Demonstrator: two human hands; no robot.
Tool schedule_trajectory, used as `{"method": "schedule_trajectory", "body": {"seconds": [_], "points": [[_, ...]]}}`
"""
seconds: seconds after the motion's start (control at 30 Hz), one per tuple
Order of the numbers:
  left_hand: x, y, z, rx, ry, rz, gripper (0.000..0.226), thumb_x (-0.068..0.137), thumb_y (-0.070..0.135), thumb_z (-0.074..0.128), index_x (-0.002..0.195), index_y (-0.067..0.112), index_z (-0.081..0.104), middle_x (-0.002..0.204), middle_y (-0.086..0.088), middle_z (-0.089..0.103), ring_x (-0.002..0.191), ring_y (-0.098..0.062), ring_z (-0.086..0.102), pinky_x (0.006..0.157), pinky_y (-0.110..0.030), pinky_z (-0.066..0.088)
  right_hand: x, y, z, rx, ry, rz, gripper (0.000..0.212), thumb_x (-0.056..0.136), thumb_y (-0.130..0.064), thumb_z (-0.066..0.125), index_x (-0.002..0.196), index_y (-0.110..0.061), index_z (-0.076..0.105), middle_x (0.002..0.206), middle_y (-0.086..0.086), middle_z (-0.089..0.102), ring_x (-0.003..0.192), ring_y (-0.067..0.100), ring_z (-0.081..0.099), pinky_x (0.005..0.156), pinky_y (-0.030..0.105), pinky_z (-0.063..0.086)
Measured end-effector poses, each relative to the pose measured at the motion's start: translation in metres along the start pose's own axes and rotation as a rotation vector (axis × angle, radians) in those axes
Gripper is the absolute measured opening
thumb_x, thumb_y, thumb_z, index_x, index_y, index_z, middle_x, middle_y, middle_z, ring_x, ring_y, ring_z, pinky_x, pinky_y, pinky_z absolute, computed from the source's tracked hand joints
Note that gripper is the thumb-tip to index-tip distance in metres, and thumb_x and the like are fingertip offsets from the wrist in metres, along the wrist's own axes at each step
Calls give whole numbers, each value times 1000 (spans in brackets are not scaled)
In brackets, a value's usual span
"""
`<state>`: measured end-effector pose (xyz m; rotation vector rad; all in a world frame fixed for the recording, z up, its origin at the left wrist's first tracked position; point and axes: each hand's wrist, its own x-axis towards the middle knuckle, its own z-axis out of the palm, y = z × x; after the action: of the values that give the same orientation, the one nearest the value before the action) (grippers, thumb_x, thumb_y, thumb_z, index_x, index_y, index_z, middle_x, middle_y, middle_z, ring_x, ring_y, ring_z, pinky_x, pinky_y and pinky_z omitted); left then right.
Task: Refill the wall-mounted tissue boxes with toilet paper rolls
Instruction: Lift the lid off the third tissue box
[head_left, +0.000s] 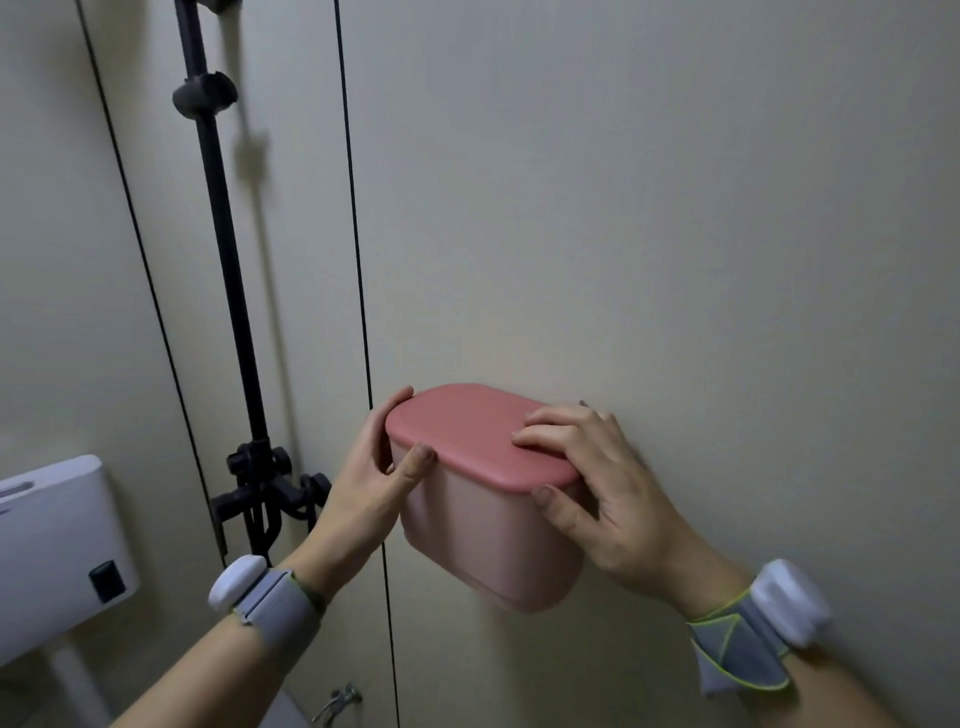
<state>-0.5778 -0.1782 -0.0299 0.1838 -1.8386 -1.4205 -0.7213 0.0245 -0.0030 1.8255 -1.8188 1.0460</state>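
Note:
A pink tissue box (483, 540) hangs on the beige wall, low in the middle of the view. Its darker pink lid (467, 431) lies flat on top and looks closed. My left hand (369, 483) grips the lid's left end, thumb at the front edge and fingers curled round the back. My right hand (587, 483) holds the right end, fingers spread on top of the lid and thumb pressed under its front rim. No toilet paper roll is in view; the box's inside is hidden.
A black tripod pole (228, 270) stands against the wall just left of the box. A white toilet cistern (57, 545) sits at the lower left. A metal water valve (337, 701) shows near the bottom edge. Black panel seams run down the wall.

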Motion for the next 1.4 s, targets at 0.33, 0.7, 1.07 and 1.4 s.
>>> {"method": "schedule_trajectory", "body": {"seconds": [0.33,0.7,1.07,1.4], "points": [[4,4,-4,4,-17,-9,105,55,80,71,144,31,42,140,18,52,126,7,50,94,-4,41,3,-11,0,26,5,61,48,92,-58,47,125,-25,56,129,-6,48,123,17,44,110,46,32],[13,14,-9,17,-42,26,77,72,64,68,140,37,43,143,14,49,122,16,49,90,1,38,12,-28,-12,27,8,87,46,87,-54,58,125,-28,56,130,-9,48,126,17,43,111,45,31],[-28,42,-93,-49,170,70,98,62,83,65,142,30,44,130,17,62,126,-6,57,104,-26,46,75,-111,33,121,169,-124,35,79,3,64,104,-20,72,107,-11,66,106,19,56,92,32,44],[-154,55,-213,519,374,1,36,90,54,50,121,38,56,117,11,63,108,-11,63,84,-23,54,109,-182,186,568,-140,16,15,87,-5,66,84,-20,65,72,-9,64,69,3,57,66,24,44]]}}
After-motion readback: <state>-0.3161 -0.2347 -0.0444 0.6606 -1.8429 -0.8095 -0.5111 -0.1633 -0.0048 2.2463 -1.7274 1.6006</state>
